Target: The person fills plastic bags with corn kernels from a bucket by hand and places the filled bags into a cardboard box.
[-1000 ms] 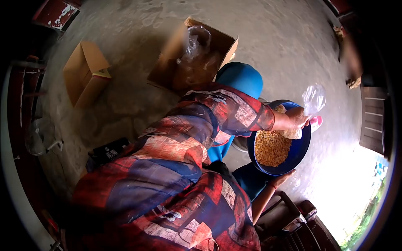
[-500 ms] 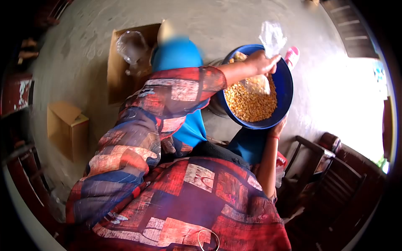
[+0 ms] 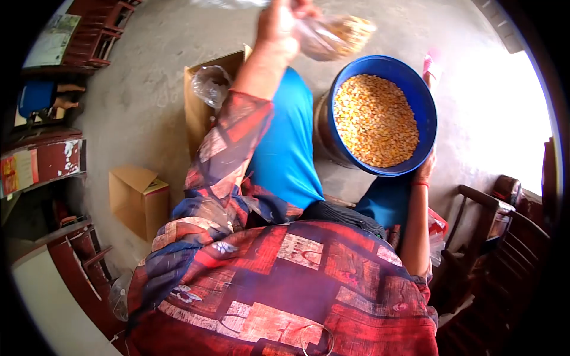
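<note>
My left hand (image 3: 284, 26) is raised near the top edge, its fingers closed on a clear plastic bag (image 3: 338, 38) with yellow corn kernels in it. The bag hangs to the right of the hand and is blurred by motion. Below it, a round blue bucket (image 3: 432, 121) full of loose corn kernels (image 3: 375, 121) tilts toward me, against my right knee. My right hand (image 3: 426, 169) grips the bucket's lower right side, its fingers partly hidden behind the wall.
Left of my knee stands an open cardboard box (image 3: 195, 113) with a crumpled clear plastic bag (image 3: 211, 86) on it. A smaller cardboard box (image 3: 139, 207) sits farther left. Wooden chairs (image 3: 504, 231) are close on the right. A pink shoe (image 3: 432, 64) shows beyond the bucket.
My left hand has lifted the bag of corn out of the bucket and carried it up and to the left. My right hand still holds the bucket. The view has shifted.
</note>
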Demonstrator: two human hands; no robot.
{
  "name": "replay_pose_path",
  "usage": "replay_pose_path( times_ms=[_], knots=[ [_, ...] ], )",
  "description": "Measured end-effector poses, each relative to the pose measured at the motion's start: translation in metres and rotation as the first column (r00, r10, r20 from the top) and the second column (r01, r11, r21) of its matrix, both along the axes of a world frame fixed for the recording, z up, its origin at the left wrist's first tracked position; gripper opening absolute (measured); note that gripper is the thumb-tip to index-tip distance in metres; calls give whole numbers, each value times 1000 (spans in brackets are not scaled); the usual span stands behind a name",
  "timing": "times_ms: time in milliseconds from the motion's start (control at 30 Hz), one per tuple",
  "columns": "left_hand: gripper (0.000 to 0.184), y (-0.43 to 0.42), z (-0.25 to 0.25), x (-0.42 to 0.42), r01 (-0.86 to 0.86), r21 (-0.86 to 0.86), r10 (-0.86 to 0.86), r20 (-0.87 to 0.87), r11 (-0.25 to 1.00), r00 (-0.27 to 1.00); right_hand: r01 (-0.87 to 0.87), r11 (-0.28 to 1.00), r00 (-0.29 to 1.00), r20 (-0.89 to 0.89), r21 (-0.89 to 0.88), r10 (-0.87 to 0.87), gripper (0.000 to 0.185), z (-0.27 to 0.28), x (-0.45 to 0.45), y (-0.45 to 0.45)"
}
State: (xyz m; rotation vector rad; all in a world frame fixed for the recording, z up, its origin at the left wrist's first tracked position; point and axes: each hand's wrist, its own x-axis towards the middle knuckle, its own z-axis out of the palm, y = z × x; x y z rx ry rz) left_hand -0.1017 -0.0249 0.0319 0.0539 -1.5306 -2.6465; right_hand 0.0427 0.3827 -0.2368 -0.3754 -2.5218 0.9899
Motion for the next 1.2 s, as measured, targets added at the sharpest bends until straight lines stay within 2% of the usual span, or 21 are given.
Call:
replay_pose_path(
  times_ms=[67, 100, 233, 333, 367, 400, 467, 600, 633, 700, 733, 800, 867, 933, 967, 1000, 1067, 1100, 1133, 1167, 1200],
  knots=[
    [38, -44, 3, 14, -117, 13, 115, 73, 993, 991, 14, 924, 986, 156, -382, 50, 40, 21, -3, -4],
    [41, -65, -7, 14, -128, -104, 110, -167, 986, 980, -12, 974, 992, 117, -226, 39, 41, 15, -2, -2],
    [43, -122, -29, 66, -168, -540, 246, 76, 825, 966, -126, 974, 985, 144, 187, 100, 38, 11, 2, 5],
    [46, -150, -62, 101, -23, -734, 269, 219, 679, 938, -102, 990, 981, 175, 99, 84, 40, 13, 2, 6],
    [47, -159, -75, 112, 34, -739, 259, 278, 673, 925, -152, 953, 984, 131, 264, 121, 40, 6, 6, 9],
    [47, -165, -86, 122, 90, -740, 251, 336, 666, 908, -155, 951, 983, 136, 267, 122, 40, 9, 7, 9],
    [46, -182, -119, 141, 179, -825, 262, 364, 537, 894, -135, 977, 969, 227, 167, 95, 41, 15, 4, 8],
    [45, -203, -171, 163, 480, -755, 93, 573, 447, 815, -95, 993, 946, 316, 64, 70, 39, -7, 5, 27],
    [44, -220, -208, 164, 556, -752, 74, 616, 355, 785, -103, 994, 950, 299, 39, 87, 36, 0, 6, 24],
    [39, -196, -192, 171, 641, -683, 72, 702, 350, 709, -113, 993, 953, 285, 18, 103, 34, 16, 6, 14],
    [37, -193, -195, 172, 683, -647, 36, 734, 341, 678, -44, 997, 954, 293, -66, 61, 31, 24, 6, 8],
    [35, -196, -213, 172, 719, -608, -42, 753, 337, 656, 26, 989, 953, 304, -143, 19, 29, 23, 7, 10],
    [33, -199, -239, 168, 753, -570, -126, 763, 329, 634, -103, 994, 955, 282, 24, 92, 26, 11, 8, 22],
    [31, -199, -266, 169, 685, -702, -277, 630, 196, 725, -102, 995, 967, 234, -14, 103, 27, 10, 8, 21],
    [31, -189, -270, 172, 697, -691, -278, 642, 194, 714, -102, 992, 975, 191, -68, 113, 29, 8, 6, 31],
    [31, -189, -280, 177, 563, -812, -202, 532, 154, 823, -100, 993, 975, 193, -58, 110, 29, 6, 7, 32],
    [32, -190, -292, 171, 411, -906, -139, 396, 105, 908, -189, 962, 972, 180, 200, 153, 28, 3, 8, 36],
    [33, -188, -284, 160, 492, -754, 197, 613, 435, 765, -174, 972, 973, 179, 155, 145, 26, 5, 8, 36],
    [34, -189, -273, 155, 451, -606, 258, 741, 655, 620, -174, 972, 972, 184, 160, 144, 26, 7, 8, 36],
    [34, -188, -256, 150, 312, -473, 309, 836, 824, 453, -157, 987, 964, 221, 36, 146, 23, 6, 8, 39],
    [36, -201, -266, 140, 223, -407, 245, 818, 886, 521, -133, 987, 954, 257, -95, 153, 20, 5, 8, 45]
  ],
)
